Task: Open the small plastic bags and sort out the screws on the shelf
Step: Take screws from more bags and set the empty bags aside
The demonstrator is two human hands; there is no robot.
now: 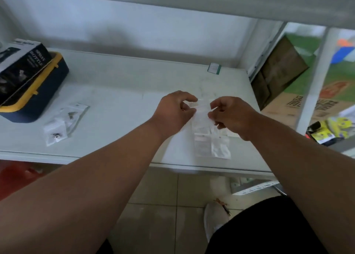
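Two hands work one small plastic bag (201, 111) just above the white shelf (119, 84), toward its right side. The left hand (175, 109) pinches the bag's left edge and the right hand (229, 115) pinches its right edge, fingers curled on the film; blur hides the exact grip. Nearer, under the right wrist, more flat bags (211, 144) lie on the shelf. Far to the left, two bags with dark screws (61, 122) lie near a navy and yellow case (36, 92) with a black box (21, 61) on top. To open it cleanly, I would pull the lips apart evenly and stay low over the shelf, so any falling screws land there, not on the tiled floor (153, 196).
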